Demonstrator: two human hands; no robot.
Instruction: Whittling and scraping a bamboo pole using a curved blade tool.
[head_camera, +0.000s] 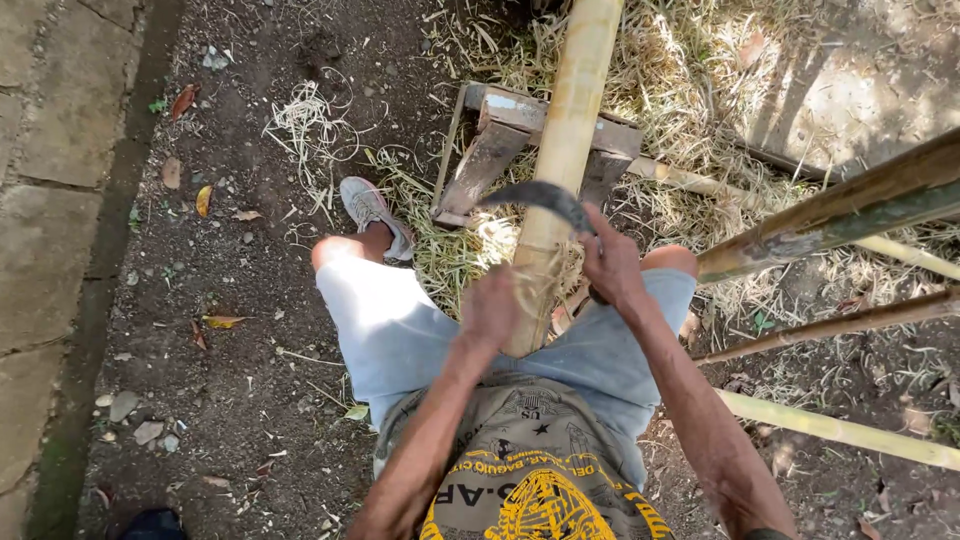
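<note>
A pale yellow bamboo pole (572, 110) runs from the top of the view down between my knees, resting on a low wooden stand (497, 145). My left hand (489, 307) grips the pole's near end, where the skin is scraped and frayed. My right hand (610, 262) is closed around the handle of a curved dark sickle blade (540, 195), which lies across the pole just above my left hand.
Several other bamboo poles (830, 215) slant in from the right. Dry shavings and straw (690, 90) litter the ground around the stand. My left foot in a grey shoe (368, 208) rests on bare soil. A paved strip (50, 200) borders the left.
</note>
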